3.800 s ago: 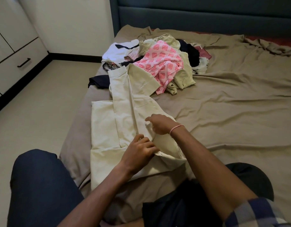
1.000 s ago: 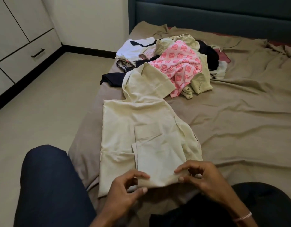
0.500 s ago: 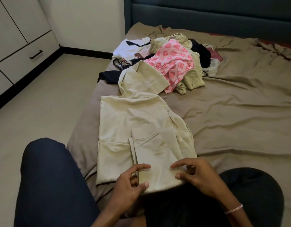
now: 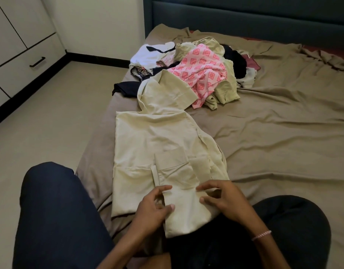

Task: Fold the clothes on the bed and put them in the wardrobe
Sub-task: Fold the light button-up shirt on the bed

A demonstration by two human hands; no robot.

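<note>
A cream garment [image 4: 151, 144] lies lengthwise along the left side of the bed [image 4: 274, 144], partly folded, with its near end drawn over my lap. My left hand [image 4: 151, 208] grips the left edge of the folded near flap, thumb on top. My right hand [image 4: 223, 200] holds the flap's right edge with curled fingers. Behind the garment sits a pile of unfolded clothes [image 4: 202, 70], topped by a pink patterned piece, with white, black and pale green items around it.
The wardrobe [image 4: 16, 47] with white doors and a drawer with a black handle stands at the far left across a bare beige floor [image 4: 50, 117]. A dark blue headboard [image 4: 244, 14] backs the bed. My knees in dark trousers [image 4: 56, 220] frame the near edge.
Earlier my hands smoothed the garment's middle; since then they have pulled its near folded end toward my lap and shifted slightly along its edges. The pile has not moved.
</note>
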